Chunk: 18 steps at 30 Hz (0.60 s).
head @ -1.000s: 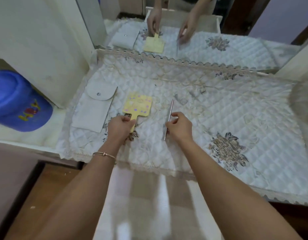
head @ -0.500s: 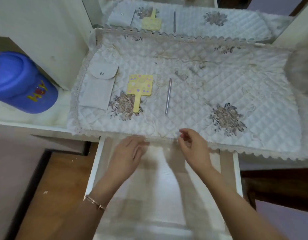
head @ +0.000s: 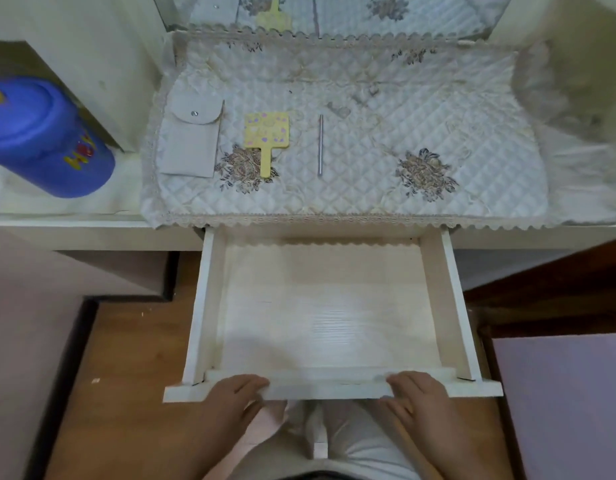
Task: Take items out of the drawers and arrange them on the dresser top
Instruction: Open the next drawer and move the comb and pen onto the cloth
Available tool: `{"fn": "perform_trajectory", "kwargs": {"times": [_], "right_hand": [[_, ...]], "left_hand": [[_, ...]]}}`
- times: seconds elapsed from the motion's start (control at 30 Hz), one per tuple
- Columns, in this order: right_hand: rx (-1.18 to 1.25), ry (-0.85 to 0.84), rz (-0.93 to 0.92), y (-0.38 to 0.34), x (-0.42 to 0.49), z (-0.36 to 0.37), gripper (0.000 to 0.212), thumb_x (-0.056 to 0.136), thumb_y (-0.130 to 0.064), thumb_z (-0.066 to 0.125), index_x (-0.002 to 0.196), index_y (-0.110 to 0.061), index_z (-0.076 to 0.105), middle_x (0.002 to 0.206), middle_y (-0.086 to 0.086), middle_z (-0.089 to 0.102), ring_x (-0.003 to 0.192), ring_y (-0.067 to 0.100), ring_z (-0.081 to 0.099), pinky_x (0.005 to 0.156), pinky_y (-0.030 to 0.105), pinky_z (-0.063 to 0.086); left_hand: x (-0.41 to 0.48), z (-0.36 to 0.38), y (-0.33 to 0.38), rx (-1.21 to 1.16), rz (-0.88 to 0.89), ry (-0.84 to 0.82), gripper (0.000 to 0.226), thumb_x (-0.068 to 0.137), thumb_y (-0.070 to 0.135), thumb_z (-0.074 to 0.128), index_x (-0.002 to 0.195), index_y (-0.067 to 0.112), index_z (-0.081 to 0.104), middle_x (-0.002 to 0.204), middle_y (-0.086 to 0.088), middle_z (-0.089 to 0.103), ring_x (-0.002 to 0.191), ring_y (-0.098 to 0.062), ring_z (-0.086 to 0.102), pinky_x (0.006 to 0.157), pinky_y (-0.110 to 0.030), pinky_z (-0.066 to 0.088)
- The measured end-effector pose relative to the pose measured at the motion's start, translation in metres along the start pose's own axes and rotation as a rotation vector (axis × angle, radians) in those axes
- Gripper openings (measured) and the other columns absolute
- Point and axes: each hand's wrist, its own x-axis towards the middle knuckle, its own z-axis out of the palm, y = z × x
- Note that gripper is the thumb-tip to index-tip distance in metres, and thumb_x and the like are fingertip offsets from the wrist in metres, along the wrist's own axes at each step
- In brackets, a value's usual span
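Note:
The white drawer (head: 209, 306) stands pulled far out below the dresser top, showing its pale wood-grain floor. My left hand (head: 233, 396) and my right hand (head: 415, 393) each hold the drawer's front panel (head: 327, 388), fingers over its top edge and thumbs underneath. On the quilted cloth (head: 368, 195) of the dresser top lie a grey snap pouch (head: 192, 140), a yellow paddle-shaped item with hearts (head: 266, 133) and a thin metal stick (head: 320, 143), side by side at the left.
A blue plastic tub (head: 46, 140) sits on the lower shelf at the left. A mirror (head: 334, 12) runs along the back of the dresser. Wooden floor lies left of the drawer, and a lilac surface (head: 559, 393) at the right.
Both hands let go of the yellow item and the metal stick, drew back over the drawer and now hold its front panel. The view has tilted down.

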Motion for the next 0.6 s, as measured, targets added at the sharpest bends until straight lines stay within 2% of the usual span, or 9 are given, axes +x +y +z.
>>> {"fn": "perform_trajectory", "kwargs": {"times": [0.07,0.13,0.23,0.3,0.37,0.43,0.47,0.53,0.6], "right_hand": [[-0.018,0.009,0.006,0.002,0.003,0.004,0.039,0.079,-0.056,0.039,0.083,-0.028,0.066,0.078,-0.011,0.07,0.08,0.005,0.054,0.064,0.022,0.05],[-0.027,0.013,0.019,-0.001,0.007,0.001,0.036,0.076,-0.051,0.044,0.081,-0.026,0.069,0.078,-0.011,0.071,0.077,0.004,0.06,0.064,0.02,0.048],[-0.029,0.035,0.03,0.0,0.02,0.0,0.018,0.07,-0.039,0.069,0.081,-0.025,0.07,0.077,-0.009,0.071,0.071,0.01,0.067,0.064,0.023,0.053],[-0.006,0.024,0.069,0.003,0.039,-0.002,0.022,0.066,-0.031,0.079,0.085,-0.026,0.069,0.081,-0.009,0.071,0.075,0.012,0.067,0.066,0.025,0.054],[-0.034,0.067,0.039,0.008,0.062,-0.005,0.017,0.075,-0.036,0.066,0.087,-0.025,0.068,0.085,-0.008,0.071,0.079,0.013,0.066,0.07,0.027,0.053],[-0.059,0.101,0.008,0.008,0.088,-0.011,0.027,0.077,-0.041,0.049,0.084,-0.023,0.067,0.082,-0.007,0.07,0.077,0.016,0.066,0.067,0.028,0.053],[-0.08,0.123,0.005,0.007,0.102,-0.015,0.028,0.076,-0.042,0.046,0.082,-0.023,0.067,0.08,-0.007,0.07,0.075,0.017,0.065,0.065,0.028,0.053],[-0.111,0.165,0.026,0.003,0.127,-0.025,0.02,0.076,-0.042,0.054,0.079,-0.025,0.064,0.079,-0.006,0.067,0.074,0.017,0.063,0.061,0.027,0.051],[-0.126,0.186,0.041,-0.001,0.152,-0.032,0.017,0.071,-0.035,0.072,0.077,-0.023,0.062,0.076,-0.005,0.065,0.072,0.018,0.061,0.058,0.028,0.049]], "left_hand": [[0.007,-0.003,0.0,0.007,-0.009,-0.013,0.026,0.072,0.04,0.045,0.093,0.035,0.06,0.083,0.018,0.071,0.072,0.004,0.059,0.063,-0.006,0.044],[0.011,-0.006,-0.002,0.018,-0.012,-0.022,0.026,0.073,0.04,0.045,0.091,0.035,0.063,0.083,0.02,0.07,0.073,0.006,0.055,0.064,-0.005,0.041],[0.021,-0.011,-0.003,0.037,-0.028,0.012,0.026,0.074,0.04,0.045,0.09,0.035,0.064,0.085,0.021,0.069,0.073,0.007,0.056,0.065,-0.004,0.041],[0.037,-0.015,-0.002,0.052,-0.046,0.087,0.021,0.075,0.036,0.049,0.088,0.032,0.065,0.084,0.02,0.07,0.073,0.005,0.058,0.067,-0.007,0.041],[0.058,-0.019,-0.004,0.065,-0.049,0.187,0.022,0.074,0.031,0.05,0.086,0.025,0.068,0.082,0.013,0.072,0.076,0.0,0.061,0.074,-0.012,0.04],[0.082,-0.024,-0.009,0.078,-0.051,0.286,0.028,0.074,0.027,0.048,0.085,0.016,0.071,0.083,0.003,0.073,0.082,-0.01,0.062,0.078,-0.018,0.039],[0.094,-0.028,-0.011,0.095,-0.063,0.317,0.03,0.074,0.026,0.048,0.086,0.012,0.071,0.084,-0.001,0.073,0.086,-0.012,0.058,0.078,-0.021,0.039],[0.118,-0.04,-0.011,0.118,-0.111,0.334,0.031,0.075,0.028,0.046,0.086,0.011,0.069,0.084,-0.004,0.069,0.085,-0.012,0.048,0.071,-0.024,0.041],[0.139,-0.051,-0.008,0.095,-0.188,0.347,0.028,0.076,0.032,0.044,0.082,0.012,0.063,0.081,-0.003,0.061,0.077,-0.015,0.047,0.06,-0.026,0.04]]}}
